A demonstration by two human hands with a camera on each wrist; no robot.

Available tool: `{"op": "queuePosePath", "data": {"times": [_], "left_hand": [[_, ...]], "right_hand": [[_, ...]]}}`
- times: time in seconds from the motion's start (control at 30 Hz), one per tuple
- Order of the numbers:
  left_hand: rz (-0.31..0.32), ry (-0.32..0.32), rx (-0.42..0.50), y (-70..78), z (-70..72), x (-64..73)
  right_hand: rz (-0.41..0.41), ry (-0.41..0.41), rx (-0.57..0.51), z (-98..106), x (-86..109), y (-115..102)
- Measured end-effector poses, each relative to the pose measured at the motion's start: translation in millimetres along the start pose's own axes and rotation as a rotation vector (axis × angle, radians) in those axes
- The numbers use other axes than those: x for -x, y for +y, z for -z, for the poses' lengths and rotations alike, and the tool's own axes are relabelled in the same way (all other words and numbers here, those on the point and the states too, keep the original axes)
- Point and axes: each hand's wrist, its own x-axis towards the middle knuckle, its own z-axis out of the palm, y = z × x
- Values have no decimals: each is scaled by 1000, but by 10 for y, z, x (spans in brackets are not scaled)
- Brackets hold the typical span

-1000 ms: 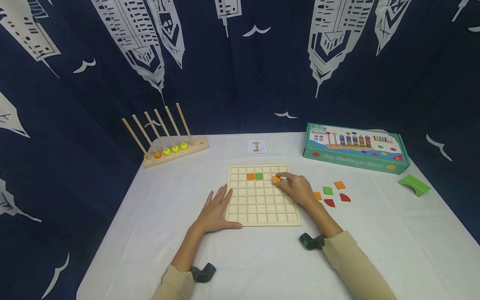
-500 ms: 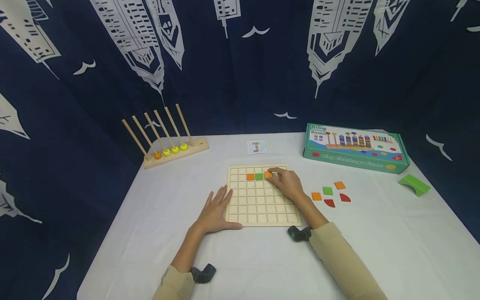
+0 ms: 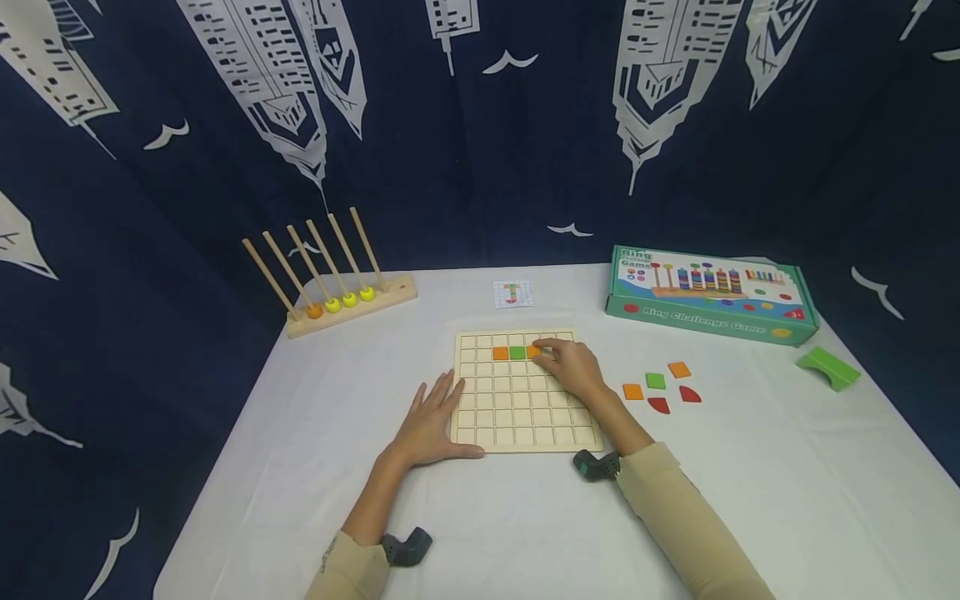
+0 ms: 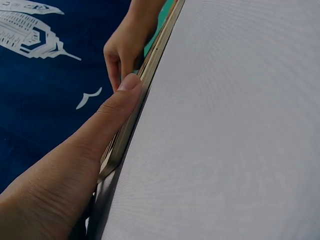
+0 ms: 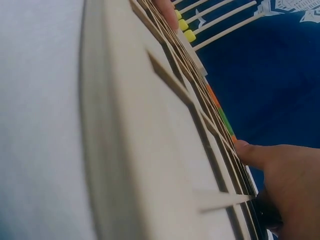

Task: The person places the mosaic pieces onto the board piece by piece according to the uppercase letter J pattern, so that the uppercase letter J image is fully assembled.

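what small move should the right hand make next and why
Probably let go of the orange square tile that the right hand pinches: it appears lined up beside the green square tile on the pale wooden grid board, whose edge the left hand touches.

Navy cloth [image 3: 480, 183] with white buildings [image 3: 660, 92] hangs behind a white table [image 3: 510, 525].

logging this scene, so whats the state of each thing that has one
left hand: fingers spread, touching board
right hand: pinching orange tile
orange tile: pinched, seating unclear
board: flat, two other tiles set
loose tiles: flat, unheld
card: flat, face up
peg rack: upright, beads on four of six pegs
box: shut
green arch: unheld
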Motion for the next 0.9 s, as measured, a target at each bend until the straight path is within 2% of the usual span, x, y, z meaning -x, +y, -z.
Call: {"op": "queuePosePath", "data": {"times": [0.27, 0.4, 0.57, 0.73, 0.9], "left_hand": [[3, 8, 9, -12, -34, 6], [2, 12, 5, -15, -37, 7], [-2, 15, -1, -25, -27, 2], [-3, 16, 0, -14, -20, 0], [-7, 20, 2, -11, -15, 2]], "right_hand": [[3, 24, -133, 81, 102, 23], [13, 59, -153, 197, 204, 73], [21, 101, -111, 404, 363, 201], [19, 136, -33, 633, 552, 447], [-36, 172, 24, 881, 710, 699]]}}
